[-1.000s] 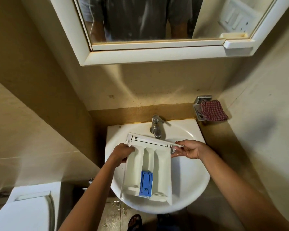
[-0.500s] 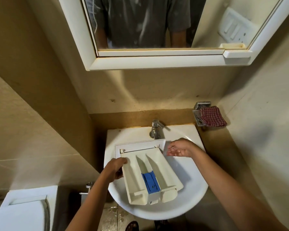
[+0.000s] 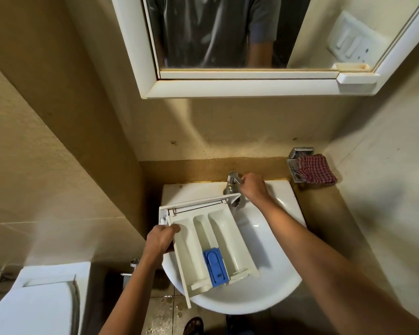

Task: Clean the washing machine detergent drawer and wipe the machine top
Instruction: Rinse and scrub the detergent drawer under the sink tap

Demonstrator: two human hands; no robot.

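Observation:
A white detergent drawer (image 3: 224, 235) with three compartments and a blue insert (image 3: 215, 266) lies tilted over the white sink (image 3: 271, 281). My left hand (image 3: 162, 239) grips the drawer's left wall near its front panel. My right hand (image 3: 252, 186) is closed around the lever of the chrome tap (image 3: 231, 183) at the back of the sink. No water is visible from the tap. The washing machine is out of view.
A red checked cloth (image 3: 316, 171) hangs on a metal soap holder (image 3: 296, 163) on the right wall. A white-framed mirror cabinet (image 3: 240, 89) hangs above the sink. A white toilet (image 3: 34, 301) stands at lower left. Wet floor tiles (image 3: 165, 310) lie below.
My right hand let go of the drawer and moved up to the tap lever. The drawer swung left, held only by my left hand.

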